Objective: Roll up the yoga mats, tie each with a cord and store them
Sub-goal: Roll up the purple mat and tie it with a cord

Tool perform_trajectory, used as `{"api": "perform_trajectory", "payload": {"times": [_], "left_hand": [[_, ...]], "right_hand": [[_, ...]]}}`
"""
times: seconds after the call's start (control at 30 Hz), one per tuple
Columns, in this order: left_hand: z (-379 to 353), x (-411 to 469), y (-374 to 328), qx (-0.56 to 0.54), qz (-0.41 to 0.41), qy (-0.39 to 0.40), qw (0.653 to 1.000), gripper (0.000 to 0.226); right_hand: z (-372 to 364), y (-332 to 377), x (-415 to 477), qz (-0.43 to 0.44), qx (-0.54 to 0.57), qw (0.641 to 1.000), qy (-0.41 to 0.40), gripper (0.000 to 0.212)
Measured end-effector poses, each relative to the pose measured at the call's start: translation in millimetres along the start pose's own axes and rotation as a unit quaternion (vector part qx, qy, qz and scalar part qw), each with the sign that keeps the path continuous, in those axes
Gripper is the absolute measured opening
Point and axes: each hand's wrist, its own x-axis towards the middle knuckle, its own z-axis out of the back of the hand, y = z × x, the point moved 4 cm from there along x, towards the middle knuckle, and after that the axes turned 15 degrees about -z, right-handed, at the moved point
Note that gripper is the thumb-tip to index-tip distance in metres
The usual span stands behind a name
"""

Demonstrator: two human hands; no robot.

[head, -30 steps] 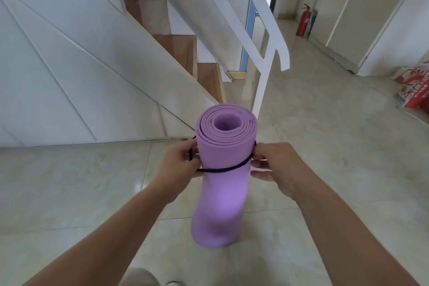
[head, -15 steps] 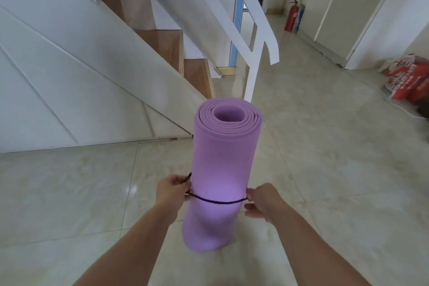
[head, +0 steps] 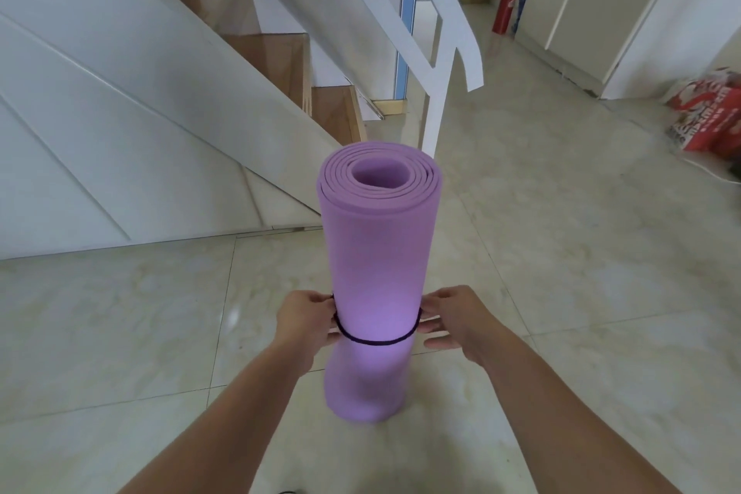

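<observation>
Mat point(head: 375, 261): rolled, upright on the floor point(head: 561, 253)
Cord point(head: 377, 341): looped around mat
Left hand point(head: 306, 319): fingers pinching cord
Right hand point(head: 453, 319): fingers pinching cord

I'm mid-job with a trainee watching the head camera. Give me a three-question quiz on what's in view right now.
1. True or false: the purple mat is standing upright on the floor.
2. Where does the dark cord sit on the mat? A. at the top rim B. around the lower half C. lying on the floor
3. Fill in: the left hand and right hand each pinch the ____ at a side of the mat.

Key: 1 true. 2 B. 3 cord.
</observation>
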Motion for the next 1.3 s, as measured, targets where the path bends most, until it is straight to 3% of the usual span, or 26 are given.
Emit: {"api": "perform_trajectory", "payload": {"times": [0.27, 0.37, 0.43, 0.5, 0.57, 0.7, 0.77, 0.83, 0.93, 1.03, 1.13, 1.17, 1.23, 1.3], "left_hand": [[-6, 2, 37, 0.088, 0.064, -0.004, 0.994, 0.016], [-9, 1, 28, 0.093, 0.043, 0.023, 0.994, 0.014], [-10, -3, 15, 0.089, -0.003, 0.053, 0.995, 0.022], [-12, -15, -3, 0.043, -0.073, 0.096, 0.992, 0.05], [-10, -27, -25, 0.011, -0.131, 0.117, 0.984, 0.061], [5, -56, -79, -0.108, -0.117, 0.088, 0.983, 0.05], [16, -68, -113, -0.14, -0.141, 0.067, 0.978, 0.032], [22, -75, -150, -0.175, -0.157, 0.062, 0.97, 0.031], [21, -68, -200, -0.058, -0.197, 0.063, 0.977, 0.038], [11, -59, -223, 0.05, -0.238, 0.06, 0.968, 0.029], [10, -50, -216, 0.066, -0.218, 0.055, 0.972, 0.021], [10, -50, -214, 0.025, -0.185, 0.049, 0.981, 0.023], [11, -51, -209, -0.069, -0.108, 0.025, 0.992, 0.032], [12, -51, -203, -0.136, -0.066, 0.032, 0.988, 0.036]], "right_hand": [[-5, -30, 17, -0.036, -0.044, 0.997, -0.049, 0.015], [-10, -23, 10, 0.036, -0.077, 0.993, -0.085, 0.011], [-13, -16, 6, 0.125, -0.084, 0.987, -0.06, 0.045], [-13, -10, -3, 0.191, -0.098, 0.977, 0.003, 0.076], [-11, -3, -13, 0.213, -0.098, 0.971, 0.054, 0.087], [-15, 1, -34, 0.21, -0.066, 0.97, 0.101, 0.083], [-20, -4, -39, 0.208, -0.088, 0.969, 0.104, 0.086], [-25, -2, -45, 0.197, -0.113, 0.968, 0.107, 0.086], [-24, 25, -68, 0.209, -0.083, 0.969, 0.1, 0.078], [-15, 77, -116, 0.287, 0.032, 0.955, 0.068, 0.055], [-10, 125, -159, 0.336, 0.104, 0.934, 0.057, 0.035], [-12, 137, -169, 0.332, 0.092, 0.938, 0.04, 0.029], [-18, 155, -183, 0.349, -0.041, 0.935, -0.037, 0.046], [-33, 164, -188, 0.37, -0.256, 0.885, -0.12, 0.058]]}}
